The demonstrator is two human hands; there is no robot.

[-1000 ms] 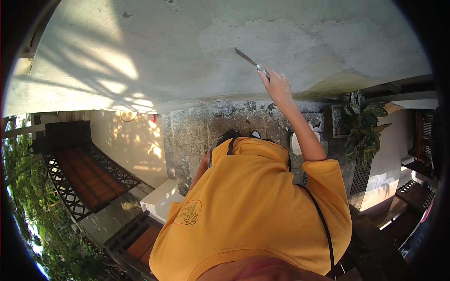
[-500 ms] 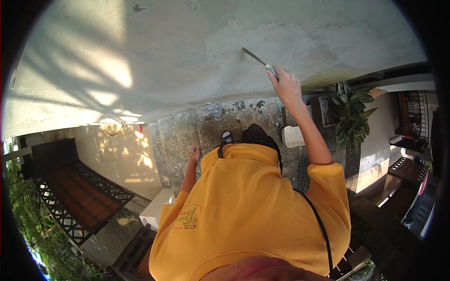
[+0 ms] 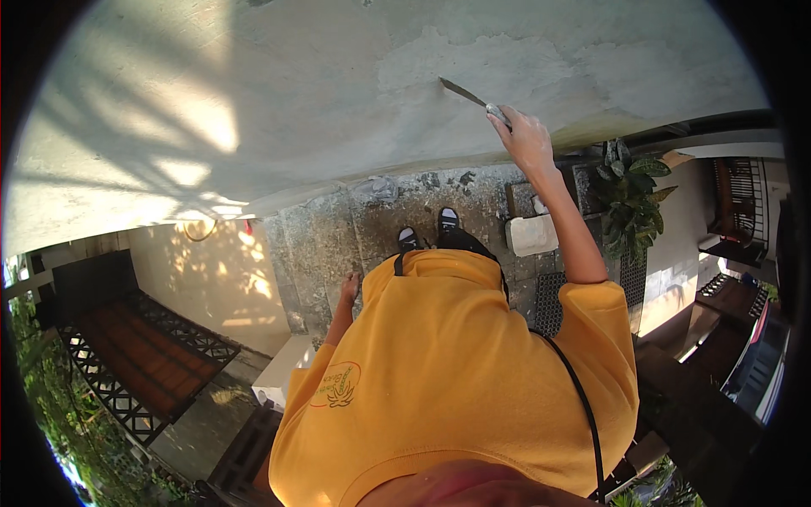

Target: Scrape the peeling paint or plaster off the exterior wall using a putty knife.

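Observation:
My right hand (image 3: 527, 140), dusted with white, is closed round the pale-smeared handle of a putty knife (image 3: 463, 91). The blade shows almost edge-on, and its tip is at the plastered wall (image 3: 338, 110), beside an uneven lighter patch (image 3: 498, 63). Down at my left side hangs my left hand (image 3: 351, 286), away from the wall. It is small in the view and its fingers are too indistinct to tell how they are held.
Grey paving (image 3: 329, 232) runs along the wall's foot, with a crumpled plastic bag (image 3: 376, 189) on it. To the right are a white container (image 3: 531, 236), a leafy plant (image 3: 629, 198) and dark perforated mats (image 3: 550, 302). At left stands a brown bench (image 3: 148, 351).
My right hand and the putty knife have shifted slightly right along the wall. My right foot has come into sight beside the left one, and the view has tilted a little.

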